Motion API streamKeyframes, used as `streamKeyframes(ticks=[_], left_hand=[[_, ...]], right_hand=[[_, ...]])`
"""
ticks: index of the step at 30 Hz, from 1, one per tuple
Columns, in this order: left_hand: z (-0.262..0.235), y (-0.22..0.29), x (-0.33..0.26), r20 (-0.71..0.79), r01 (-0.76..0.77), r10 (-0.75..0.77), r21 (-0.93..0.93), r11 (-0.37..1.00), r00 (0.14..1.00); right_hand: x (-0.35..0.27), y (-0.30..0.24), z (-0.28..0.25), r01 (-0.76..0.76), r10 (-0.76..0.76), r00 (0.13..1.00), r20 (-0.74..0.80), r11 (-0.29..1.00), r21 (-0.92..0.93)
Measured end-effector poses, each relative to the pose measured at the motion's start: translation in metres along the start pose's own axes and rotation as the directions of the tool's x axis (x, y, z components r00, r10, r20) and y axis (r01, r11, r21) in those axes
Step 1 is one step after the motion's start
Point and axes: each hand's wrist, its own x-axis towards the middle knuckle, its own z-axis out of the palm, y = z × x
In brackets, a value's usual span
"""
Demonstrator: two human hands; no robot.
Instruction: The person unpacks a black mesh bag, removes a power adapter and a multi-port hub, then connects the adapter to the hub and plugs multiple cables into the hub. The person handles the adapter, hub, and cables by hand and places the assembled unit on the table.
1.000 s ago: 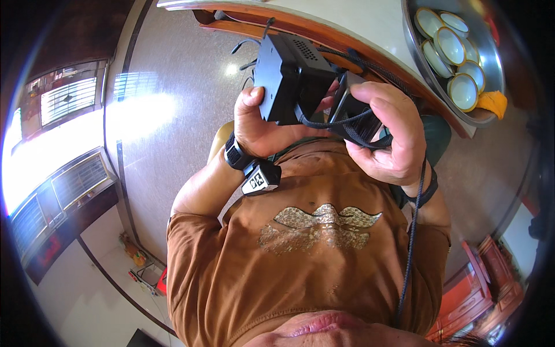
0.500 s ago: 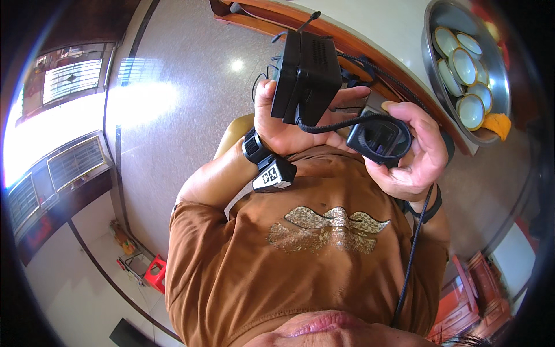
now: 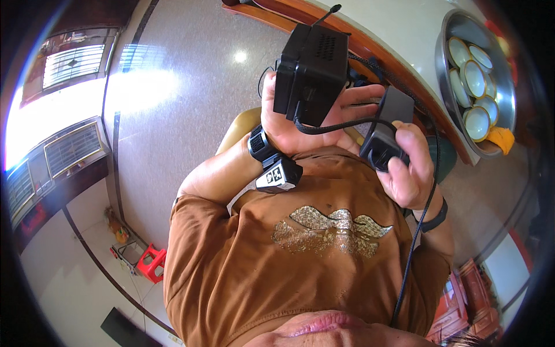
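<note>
Seen from my remote station, the left hand (image 3: 300, 124) is raised in front of the chest, palm open toward the camera, its fingers spread behind a black box-shaped device (image 3: 309, 72) that rests against them, a short antenna poking up from the box's top edge. A black wrist strap (image 3: 259, 144) circles that wrist, and a small grey-and-black tag unit (image 3: 278, 174) hangs just below it, against the brown shirt (image 3: 277, 254). A black cable (image 3: 332, 126) runs from the bottom of the box across the palm to the right, into a smaller black block (image 3: 386, 132) that the right hand (image 3: 411, 169) clamps between thumb and curled fingers. The two hands sit close, just beside each other, the right one slightly lower. A second length of black cable drops from the right hand down past a black wristband (image 3: 435, 218) and along the shirt. Beyond and to the right of the right hand, a round metal tray (image 3: 448, 87) of small white bowls (image 3: 475, 78) rests on a wood-edged table (image 3: 404, 34), an orange cloth (image 3: 500, 139) at the tray's near rim.
</note>
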Motion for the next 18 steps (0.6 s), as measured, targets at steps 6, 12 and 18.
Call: streamKeyframes(ticks=[6,12,18], left_hand=[[0.002,-0.001,0.000,-0.086,0.076,-0.081,-0.051,0.996,0.993],[0.008,-0.003,-0.012,-0.290,0.057,-0.108,-0.178,0.982,0.951],[0.010,-0.005,-0.010,-0.279,0.004,-0.078,-0.257,0.967,0.957]], right_hand=[[0.008,-0.010,-0.013,0.141,-0.137,0.986,0.091,0.989,-0.043],[0.017,-0.010,-0.012,0.233,-0.220,0.959,0.179,0.971,-0.055],[0.016,-0.017,0.004,0.245,-0.250,0.954,0.164,0.968,0.053]])
